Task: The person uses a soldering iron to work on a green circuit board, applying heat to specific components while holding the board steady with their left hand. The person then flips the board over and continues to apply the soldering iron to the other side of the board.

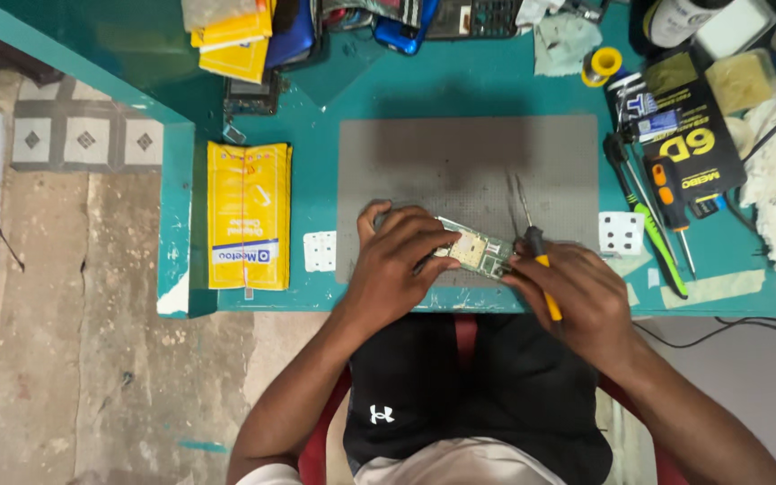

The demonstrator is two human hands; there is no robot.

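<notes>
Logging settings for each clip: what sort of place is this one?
Most likely a small phone or electronics repair bench. The left hand and right hand work on a bare circuit board over a grey work mat on a teal table, with screwdrivers lying alongside.

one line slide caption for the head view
Left hand steadies a small circuit board on a grey mat while right hand holds a yellow-handled tool.

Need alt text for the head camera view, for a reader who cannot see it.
Seen from above, a seated person's left hand steadies a small green circuit board on a grey work mat, while the right hand holds a yellow-handled tool beside it. The teal table around the mat holds a yellow packet, screwdrivers and assorted clutter.
</notes>
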